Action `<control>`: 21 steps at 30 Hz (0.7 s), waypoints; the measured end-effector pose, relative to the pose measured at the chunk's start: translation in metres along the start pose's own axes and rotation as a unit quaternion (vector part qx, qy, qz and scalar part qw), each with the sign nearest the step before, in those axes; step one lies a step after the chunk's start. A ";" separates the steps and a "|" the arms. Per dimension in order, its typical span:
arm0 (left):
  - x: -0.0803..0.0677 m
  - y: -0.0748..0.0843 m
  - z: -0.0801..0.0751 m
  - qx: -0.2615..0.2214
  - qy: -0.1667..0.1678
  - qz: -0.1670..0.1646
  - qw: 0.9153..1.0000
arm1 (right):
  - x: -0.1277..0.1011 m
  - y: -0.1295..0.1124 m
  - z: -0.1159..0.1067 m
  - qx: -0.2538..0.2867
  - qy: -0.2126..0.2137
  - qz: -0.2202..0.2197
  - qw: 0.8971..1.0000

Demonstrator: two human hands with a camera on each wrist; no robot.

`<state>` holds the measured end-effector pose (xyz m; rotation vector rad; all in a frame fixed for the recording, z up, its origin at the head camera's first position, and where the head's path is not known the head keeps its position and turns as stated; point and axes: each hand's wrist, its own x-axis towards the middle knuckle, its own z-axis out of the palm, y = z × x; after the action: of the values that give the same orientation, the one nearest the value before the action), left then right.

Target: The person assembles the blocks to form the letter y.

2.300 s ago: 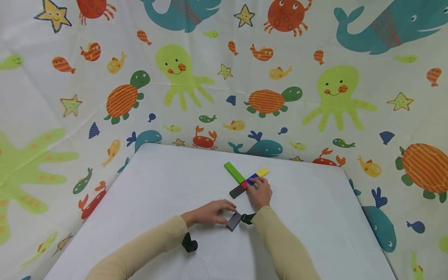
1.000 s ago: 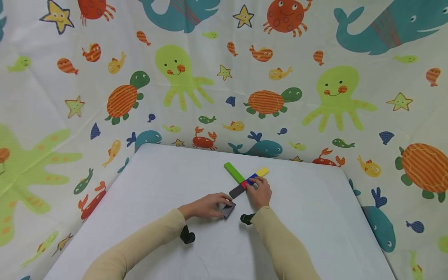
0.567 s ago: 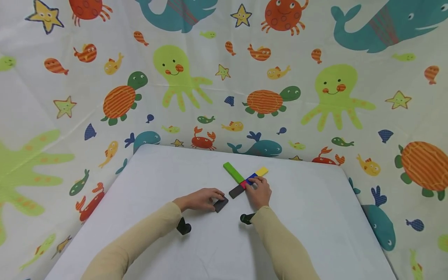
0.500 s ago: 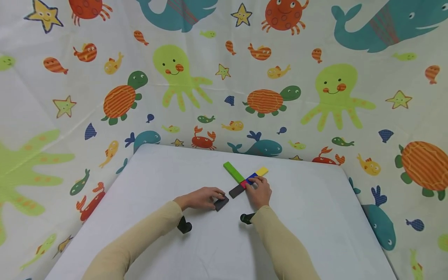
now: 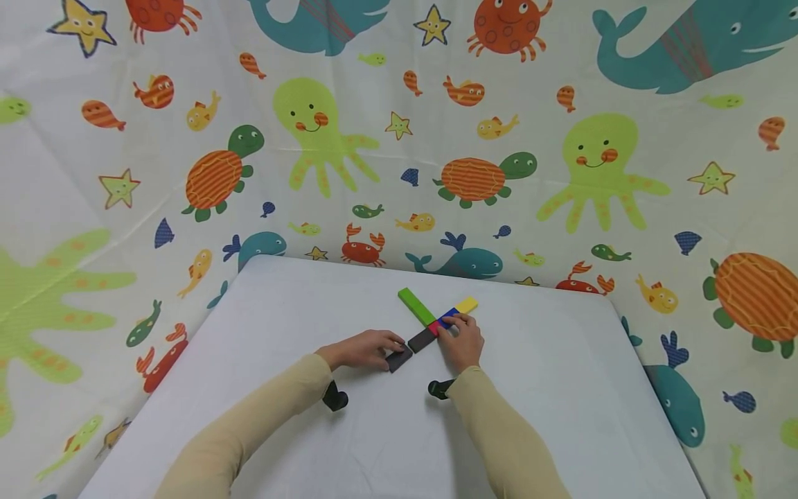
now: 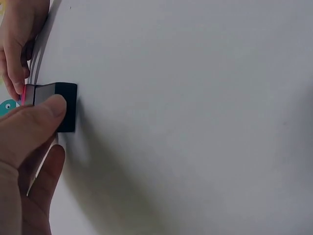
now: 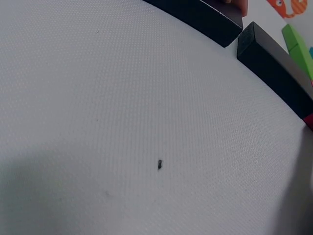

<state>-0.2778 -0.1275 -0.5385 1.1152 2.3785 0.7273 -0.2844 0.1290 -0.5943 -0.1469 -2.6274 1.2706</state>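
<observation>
My left hand (image 5: 366,348) pinches a black rectangular block (image 5: 400,360) between thumb and fingers; in the left wrist view its thumb lies along the block's top. Just beyond it, with a narrow gap between them, lies a second black block (image 5: 422,340). That one joins a red block (image 5: 433,328), a blue block (image 5: 449,317) and a yellow block (image 5: 467,305) in a slanting row. A green strip (image 5: 415,306) of blocks branches off near the red block toward the back left. My right hand (image 5: 463,342) holds the row at the blue and red blocks, partly covering them.
All the blocks lie on a white-covered table (image 5: 299,312). Behind it hangs a cloth (image 5: 399,159) printed with sea animals. A black wrist strap part (image 5: 335,396) hangs by the left wrist, another (image 5: 439,389) by the right.
The left hand has carried its black block away from the front, leftward, then back up to the end of the row, turning it roughly in line. The right hand stays in place.
</observation>
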 end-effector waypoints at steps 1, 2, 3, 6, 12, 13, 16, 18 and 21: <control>0.000 0.000 0.000 -0.005 0.000 -0.005 1.000 | 0.000 0.000 0.000 0.001 -0.001 0.000 1.000; 0.001 0.000 0.001 -0.011 0.001 -0.009 1.000 | 0.000 -0.001 0.000 0.002 -0.002 0.001 1.000; 0.001 -0.001 0.001 -0.015 0.001 -0.012 1.000 | -0.001 -0.001 -0.001 0.002 -0.003 0.002 1.000; 0.002 0.000 0.001 -0.022 0.001 -0.021 1.000 | -0.001 -0.002 -0.001 0.000 -0.005 0.005 1.000; 0.003 0.002 0.000 -0.021 0.000 -0.027 0.999 | -0.002 -0.004 -0.001 0.000 -0.003 0.008 1.000; 0.003 0.003 0.000 -0.021 0.000 -0.025 0.999 | -0.002 -0.005 -0.001 0.000 -0.004 0.008 1.000; 0.004 0.002 0.000 -0.015 0.001 -0.022 1.000 | -0.002 -0.005 -0.003 0.002 -0.003 0.007 1.000; 0.006 0.001 0.000 -0.012 0.001 -0.025 1.000 | -0.002 -0.005 -0.003 0.003 -0.001 0.003 1.000; 0.008 0.001 0.001 -0.010 0.000 -0.031 0.999 | -0.002 -0.005 -0.003 0.005 0.002 0.000 1.000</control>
<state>-0.2811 -0.1205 -0.5396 1.0276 2.3895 0.7283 -0.2815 0.1284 -0.5889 -0.1476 -2.6172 1.2824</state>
